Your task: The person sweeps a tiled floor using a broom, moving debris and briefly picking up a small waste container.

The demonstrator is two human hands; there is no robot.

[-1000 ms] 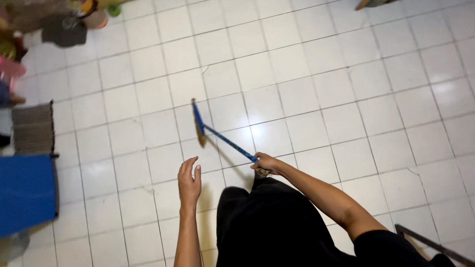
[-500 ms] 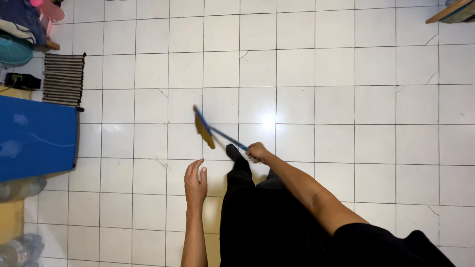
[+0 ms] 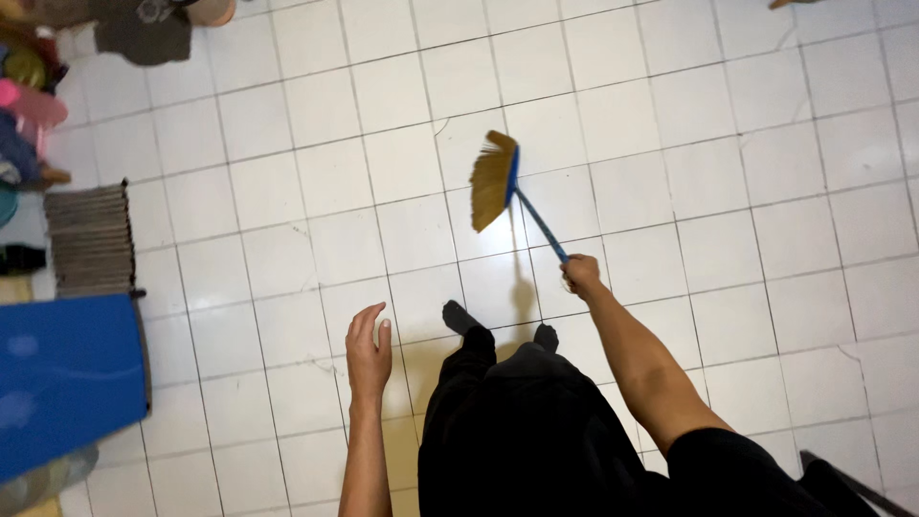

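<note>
Straw-coloured bristles on a blue-handled broom [image 3: 504,187] hang above the white tiled floor [image 3: 728,191], out in front of the person, with the handle end clamped in the closed fingers of the right hand [image 3: 580,275]. Beside dark-trousered legs, the left hand [image 3: 368,351] hovers empty, its fingers loosely spread. A blue bin [image 3: 67,378] and a ribbed mat [image 3: 88,239] lie well apart at the left edge.

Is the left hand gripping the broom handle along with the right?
No. The left hand hangs open and empty over the white tile floor, while only the right hand holds the broom by its blue handle.
</note>
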